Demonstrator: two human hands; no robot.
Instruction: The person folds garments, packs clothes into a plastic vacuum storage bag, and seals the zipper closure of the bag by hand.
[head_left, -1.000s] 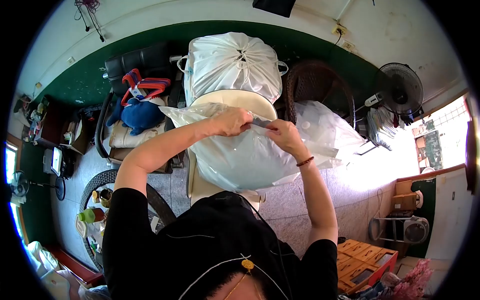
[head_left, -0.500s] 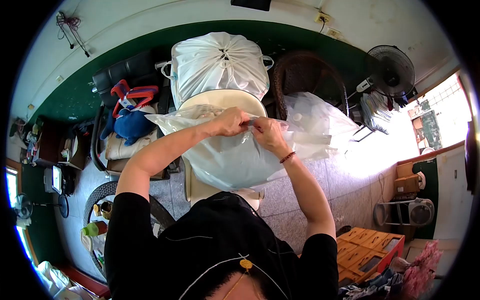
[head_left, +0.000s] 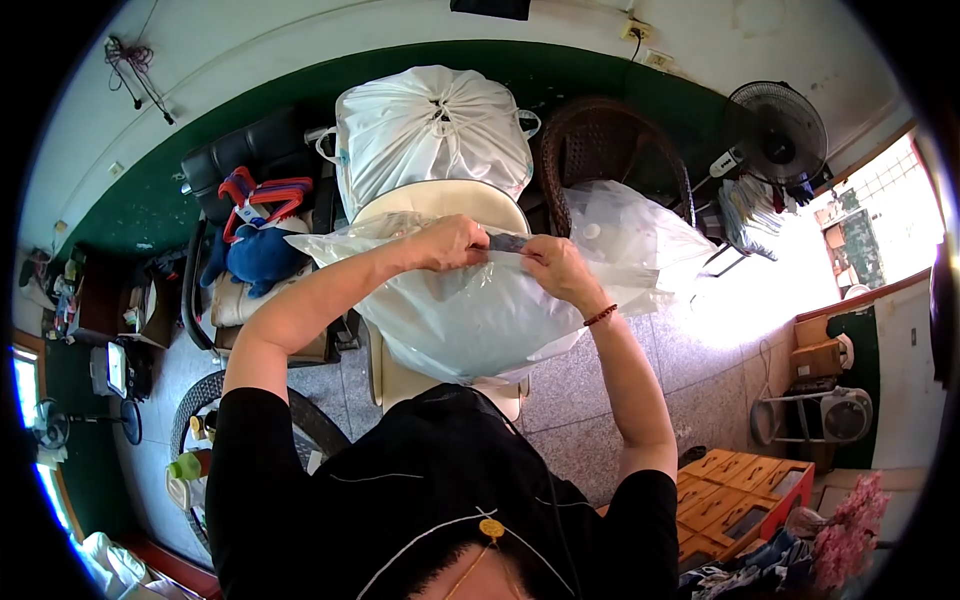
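A large translucent plastic bag (head_left: 460, 320), bulging with pale contents, rests on a cream chair (head_left: 385, 375) in front of me. My left hand (head_left: 452, 245) is closed at its upper edge, and my right hand (head_left: 562, 270), with a beaded bracelet at the wrist, is closed a short way to the right. Between them a short dark grey strip (head_left: 508, 243) is stretched, pinched at one end by each hand. The strip lies along the bag's top edge; whether the fingers also grip the plastic I cannot tell.
Behind the chair stands a stuffed white drawstring bag (head_left: 435, 140). A wicker chair (head_left: 615, 150) with another clear bag (head_left: 630, 225) is at right, near a standing fan (head_left: 780, 140). At left, a blue plush toy (head_left: 262, 258) and hangers (head_left: 262, 200) lie on a seat.
My hands have drawn apart, the right one moving outward. More of the dark grey strip now shows, pulled straight between them. The view has shifted slightly.
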